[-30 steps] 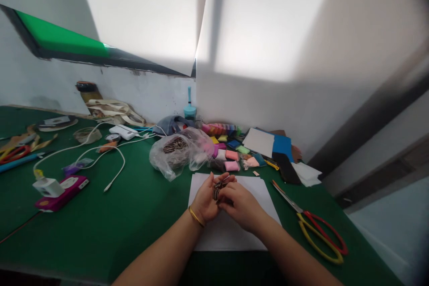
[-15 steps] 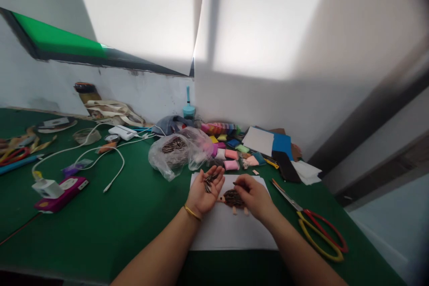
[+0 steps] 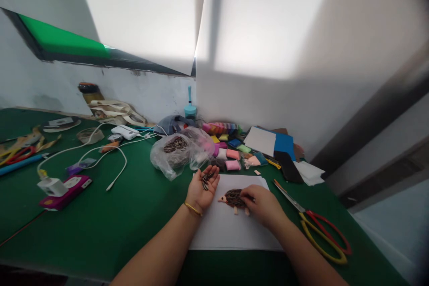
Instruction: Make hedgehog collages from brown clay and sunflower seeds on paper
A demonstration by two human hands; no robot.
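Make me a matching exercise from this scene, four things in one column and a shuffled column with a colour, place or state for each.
Column one:
1. Left hand
2. Scissors
3. Hedgehog figure
4. Power strip

Column two:
A. Lying on the white paper
B. Magenta, with a white adapter
C. Palm up, holding striped seeds
D. Red and yellow handles

Pairs: 1-C, 2-D, 3-A, 4-B
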